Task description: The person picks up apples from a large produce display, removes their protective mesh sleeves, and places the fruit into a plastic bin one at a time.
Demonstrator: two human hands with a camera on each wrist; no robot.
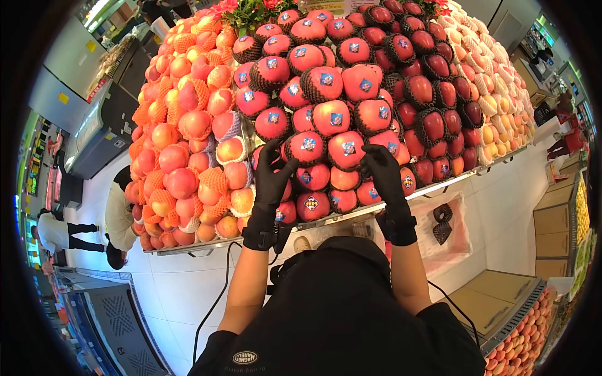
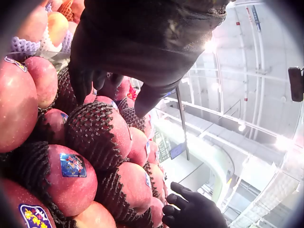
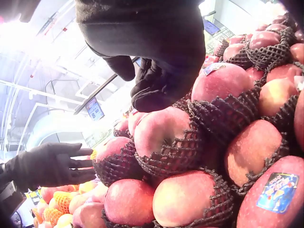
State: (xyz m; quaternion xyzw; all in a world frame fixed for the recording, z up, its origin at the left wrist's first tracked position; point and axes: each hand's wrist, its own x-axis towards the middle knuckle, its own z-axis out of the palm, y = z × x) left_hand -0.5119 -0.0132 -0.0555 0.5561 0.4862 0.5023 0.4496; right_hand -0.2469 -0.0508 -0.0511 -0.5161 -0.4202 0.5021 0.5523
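Red apples in black foam nets, many with blue stickers, fill the middle of a sloping display; one stickered apple (image 1: 346, 149) lies between the two black-gloved hands. My left hand (image 1: 273, 178) is at the left edge of these apples, thumb and fingers apart, near an apple in a black net (image 2: 97, 133). My right hand (image 1: 384, 175) is over the right side of the front apples, its fingers bent with nothing seen in them, just above a netted apple (image 3: 164, 133). In the right wrist view the left hand (image 3: 52, 166) has its fingers spread beside the apples.
Peach-coloured fruit in orange nets (image 1: 182, 182) is heaped at the left, and pale-netted fruit (image 1: 495, 94) at the right. A metal rail (image 1: 351, 216) edges the display. On the floor behind it, a pink-edged crate (image 1: 461, 229) holds black nets. Two people are at the far left.
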